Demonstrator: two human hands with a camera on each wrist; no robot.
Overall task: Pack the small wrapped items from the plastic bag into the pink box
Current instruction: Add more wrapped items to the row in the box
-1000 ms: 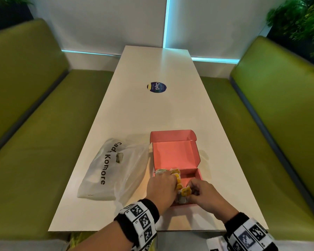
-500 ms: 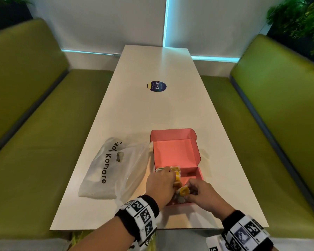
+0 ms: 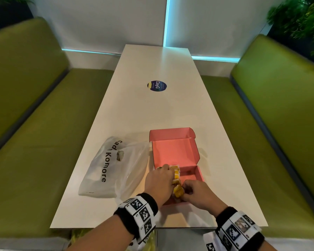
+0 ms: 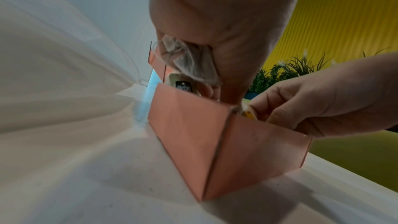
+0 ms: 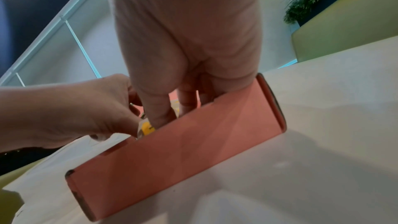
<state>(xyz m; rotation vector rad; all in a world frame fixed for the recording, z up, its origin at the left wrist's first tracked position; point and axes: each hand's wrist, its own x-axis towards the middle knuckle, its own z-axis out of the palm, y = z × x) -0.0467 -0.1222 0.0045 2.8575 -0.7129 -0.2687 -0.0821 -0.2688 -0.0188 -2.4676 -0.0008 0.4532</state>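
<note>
Resting on the worktop [image 3: 134, 113], your plastic bag [image 3: 105, 165] lies just left of the open pink box [image 3: 174, 151] — inside its near end, your left hand [image 3: 159, 182] clutches wrapped items [image 3: 176, 173] while your right hand [image 3: 198, 192] pinches a yellow one [image 3: 179, 191].

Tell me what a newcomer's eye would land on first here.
The open pink cardboard box near the front of the long white table, with the left hand and right hand both inside it among the small yellow wrapped items. Next, the translucent plastic bag with black lettering lying left of the box, one small item visible inside. Green benches flank the table.
</note>
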